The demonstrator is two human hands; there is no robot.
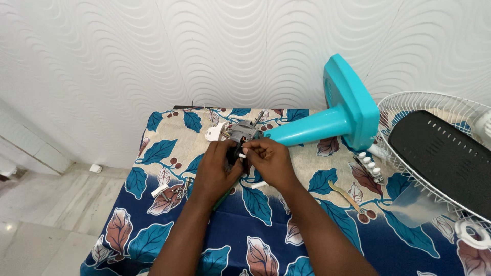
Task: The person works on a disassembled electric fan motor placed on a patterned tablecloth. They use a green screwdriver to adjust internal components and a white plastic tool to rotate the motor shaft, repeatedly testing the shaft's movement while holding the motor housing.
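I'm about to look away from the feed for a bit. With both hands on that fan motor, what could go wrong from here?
1. Both hands, left hand and right hand, work the motor unit above the table; a slipping grip could drop it onto the leaf-patterned cloth.
2. The small white piece lying loose below the hands could be nudged and roll off.
3. The turquoise fan stand lies on its side nearby; an elbow might knock it.

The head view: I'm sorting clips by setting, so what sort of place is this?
Probably a room at home used for fan repair: a table under a leaf-print cloth against a white embossed wall, a turquoise fan stand lying down, a white wire guard.
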